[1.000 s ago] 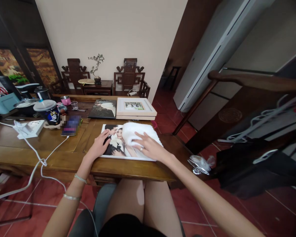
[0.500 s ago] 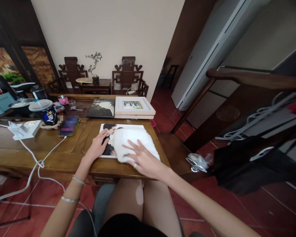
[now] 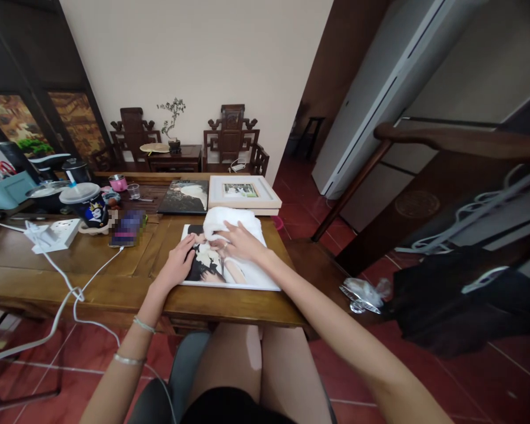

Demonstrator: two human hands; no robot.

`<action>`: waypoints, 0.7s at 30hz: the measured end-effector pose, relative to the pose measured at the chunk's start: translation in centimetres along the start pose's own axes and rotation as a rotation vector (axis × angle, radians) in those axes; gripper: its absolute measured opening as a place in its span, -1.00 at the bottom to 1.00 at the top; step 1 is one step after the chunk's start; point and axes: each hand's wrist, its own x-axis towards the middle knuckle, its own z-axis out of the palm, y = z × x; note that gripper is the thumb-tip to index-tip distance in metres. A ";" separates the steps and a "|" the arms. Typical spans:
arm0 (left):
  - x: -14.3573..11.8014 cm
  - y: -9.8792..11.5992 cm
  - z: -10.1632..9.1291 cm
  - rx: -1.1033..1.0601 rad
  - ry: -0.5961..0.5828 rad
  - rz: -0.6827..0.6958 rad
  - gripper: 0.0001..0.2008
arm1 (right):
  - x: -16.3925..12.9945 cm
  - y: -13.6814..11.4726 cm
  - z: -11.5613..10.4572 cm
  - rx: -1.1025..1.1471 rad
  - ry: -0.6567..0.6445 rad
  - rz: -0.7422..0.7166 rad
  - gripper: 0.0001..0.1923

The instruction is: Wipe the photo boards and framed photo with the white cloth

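Observation:
A photo panel [image 3: 209, 262] with a white edge lies flat near the table's front edge. Flat on its left side, fingers stretched out, rests my left hand [image 3: 179, 260]. My right hand [image 3: 244, 241] presses a bunched white towel [image 3: 216, 221] onto the upper middle of the panel, fingers bent over the cloth. The towel hides the top of the picture and reaches past the panel's far edge. Behind it lie a dark photo panel [image 3: 183, 197] and a white-framed picture [image 3: 242, 191].
On the wooden table [image 3: 150, 259] at left are a power strip [image 3: 62, 234], a phone [image 3: 127, 228] on a white cable, a lidded cup [image 3: 88, 206] and a pink cup [image 3: 118, 183]. A wooden chair [image 3: 406, 206] stands at right, with crumpled plastic [image 3: 362, 293] on it.
My right hand has moved the towel away from me, up the panel, uncovering more of the picture's lower part. My left hand has stayed at the panel's left side.

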 end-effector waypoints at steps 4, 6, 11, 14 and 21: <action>0.1 0.0 0.0 -0.003 0.002 0.001 -0.54 | 0.1 -0.8 0.3 -0.024 0.015 -0.013 -0.64; 0.1 0.0 0.0 0.004 0.000 0.003 -0.54 | -1.7 -2.1 0.3 -0.022 0.028 -0.065 -0.65; 0.1 0.0 0.1 0.030 -0.014 -0.005 -0.54 | -8.4 -6.3 -0.5 0.036 -0.028 -0.124 -0.66; 0.1 -0.1 0.2 0.044 -0.015 -0.023 -0.54 | -10.6 -7.6 -1.1 0.068 -0.066 -0.131 -0.68; 0.1 -0.4 0.2 0.029 -0.032 -0.017 -0.54 | -4.5 -3.9 -0.7 0.030 -0.042 -0.112 -0.64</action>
